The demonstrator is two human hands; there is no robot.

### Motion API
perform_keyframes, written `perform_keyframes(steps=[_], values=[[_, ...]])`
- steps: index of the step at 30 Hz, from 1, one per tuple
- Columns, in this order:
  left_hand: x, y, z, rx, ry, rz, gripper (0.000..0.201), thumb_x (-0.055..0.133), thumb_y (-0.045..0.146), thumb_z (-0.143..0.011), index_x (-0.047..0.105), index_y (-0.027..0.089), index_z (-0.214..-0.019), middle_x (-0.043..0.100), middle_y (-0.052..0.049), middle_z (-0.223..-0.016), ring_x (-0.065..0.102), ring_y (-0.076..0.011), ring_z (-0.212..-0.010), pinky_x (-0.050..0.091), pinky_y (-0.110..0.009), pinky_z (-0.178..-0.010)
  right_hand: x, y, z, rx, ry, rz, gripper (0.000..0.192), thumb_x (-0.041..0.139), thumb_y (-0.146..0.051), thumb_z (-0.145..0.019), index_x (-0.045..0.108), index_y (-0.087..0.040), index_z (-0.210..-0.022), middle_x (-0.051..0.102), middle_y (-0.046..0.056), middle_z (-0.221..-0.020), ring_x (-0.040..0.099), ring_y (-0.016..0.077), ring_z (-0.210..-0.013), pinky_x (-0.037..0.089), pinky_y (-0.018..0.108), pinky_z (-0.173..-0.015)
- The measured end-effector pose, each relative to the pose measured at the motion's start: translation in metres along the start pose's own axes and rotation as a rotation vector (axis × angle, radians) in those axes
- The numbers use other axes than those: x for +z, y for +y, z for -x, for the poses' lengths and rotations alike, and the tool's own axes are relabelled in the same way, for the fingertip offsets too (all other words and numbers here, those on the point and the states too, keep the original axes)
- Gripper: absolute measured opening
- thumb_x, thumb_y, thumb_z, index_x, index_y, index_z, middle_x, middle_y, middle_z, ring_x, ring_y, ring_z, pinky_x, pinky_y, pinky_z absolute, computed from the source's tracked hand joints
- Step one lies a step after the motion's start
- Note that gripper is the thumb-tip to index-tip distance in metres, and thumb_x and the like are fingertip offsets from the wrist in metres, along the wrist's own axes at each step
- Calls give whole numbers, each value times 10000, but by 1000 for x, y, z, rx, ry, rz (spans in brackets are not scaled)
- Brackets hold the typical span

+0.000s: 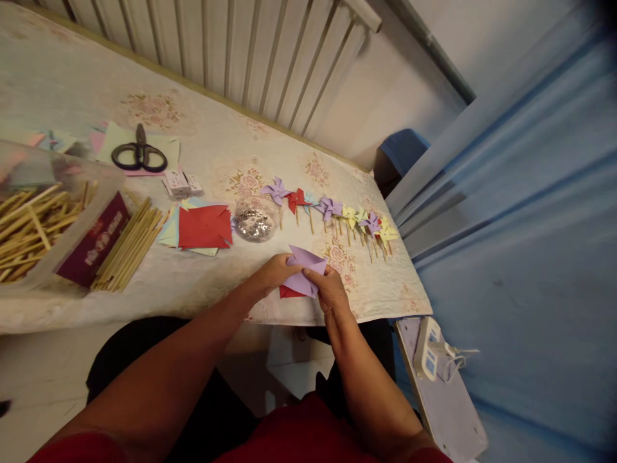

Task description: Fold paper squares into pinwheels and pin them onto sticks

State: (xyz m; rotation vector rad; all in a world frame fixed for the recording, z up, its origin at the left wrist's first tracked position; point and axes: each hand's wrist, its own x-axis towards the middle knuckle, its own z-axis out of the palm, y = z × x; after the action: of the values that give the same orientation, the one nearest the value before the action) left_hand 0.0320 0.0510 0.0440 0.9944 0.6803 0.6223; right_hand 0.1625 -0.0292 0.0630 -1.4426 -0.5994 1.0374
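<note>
Near the table's front edge, my left hand (276, 272) and my right hand (330, 287) grip a purple paper square (304, 262) from both sides. Its upper flaps are partly lifted. Under it, a red paper (290, 292) shows at the lower edge; whether I hold it or it lies on the table I cannot tell. Just beyond my hands sits a clear round container (255, 220) of small shiny metal pieces. A row of paper pinwheels on sticks, among them a red pinwheel (296, 200) and a purple pinwheel (330, 208), stretches to the right.
Left of the container lies a stack of cut paper with a red sheet (205, 226) on top. Black scissors (139, 156) rest on paper behind small boxes (178, 183). Bundled sticks (128, 247) lean by a plastic bin (29, 283). A power strip (427, 350) stands at right, near a blue curtain (506, 270).
</note>
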Motion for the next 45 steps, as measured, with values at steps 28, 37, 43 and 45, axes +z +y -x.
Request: perform_keyframes(steps=[28,37,43,45], values=[[-9,21,8,227,-230,-125,198,674,168,-697,741,167,-884,704,-23,-807,626,-149,-759,475,-257,-724,-15,-20,-6,-40,130,-136,388,842,-191,-508,703,-178,-870,764,0,-745,674,170,-619,571,297,-640],[-9,24,9,277,-204,-267,188,702,337,-732,640,160,-745,580,28,-688,511,-122,-680,409,-266,-671,-6,-21,2,-92,143,-63,370,849,-213,-512,687,-186,-844,733,-31,-711,632,142,-601,520,273,-630],[-5,23,10,314,-144,-203,246,716,379,-721,607,158,-722,552,35,-677,487,-109,-653,395,-258,-639,0,-19,3,-76,130,-44,386,847,-213,-504,692,-179,-856,728,-34,-715,623,139,-610,507,268,-631],[-6,22,8,293,-137,-145,257,734,375,-707,590,163,-728,553,41,-654,490,-103,-624,394,-252,-614,1,-18,3,-77,120,-45,397,846,-214,-512,698,-176,-878,740,-27,-736,636,146,-625,517,275,-644]])
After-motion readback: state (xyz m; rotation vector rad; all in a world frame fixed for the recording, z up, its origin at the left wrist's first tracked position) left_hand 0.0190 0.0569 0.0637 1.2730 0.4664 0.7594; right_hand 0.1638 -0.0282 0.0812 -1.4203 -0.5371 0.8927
